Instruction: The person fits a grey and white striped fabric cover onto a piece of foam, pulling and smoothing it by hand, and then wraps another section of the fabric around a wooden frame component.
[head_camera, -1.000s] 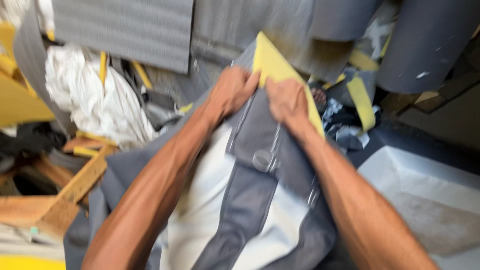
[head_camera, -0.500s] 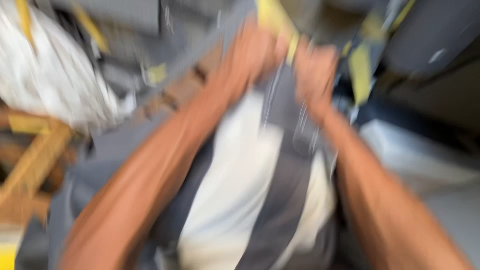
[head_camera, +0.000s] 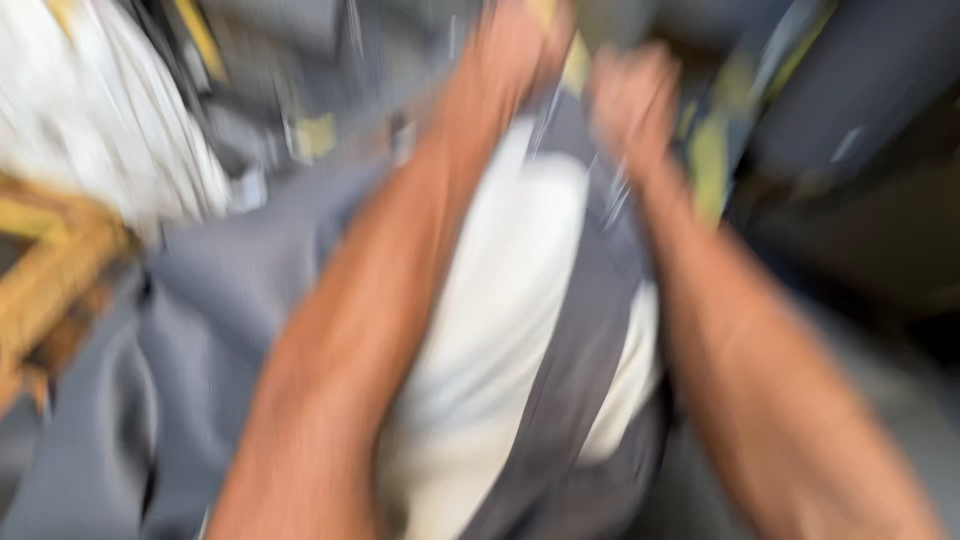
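Note:
The view is heavily blurred by motion. Both my forearms reach forward over a grey garment (head_camera: 560, 400) with white lining panels (head_camera: 490, 330). My left hand (head_camera: 520, 45) grips the garment's top edge near a yellow trim (head_camera: 575, 65). My right hand (head_camera: 630, 100) is closed on the same top edge just to the right of it. The garment hangs down between my arms, a grey strip running down its middle.
More grey fabric (head_camera: 200, 330) lies at the left. A white bundle (head_camera: 110, 120) sits at the upper left above a wooden frame (head_camera: 50, 280). Dark grey shapes (head_camera: 860, 90) with yellow strips (head_camera: 710, 160) fill the upper right.
The view has swung and blurred. My hands have moved up towards the top of the frame, still gripping the garment's top edge, and the garment looks pulled further up.

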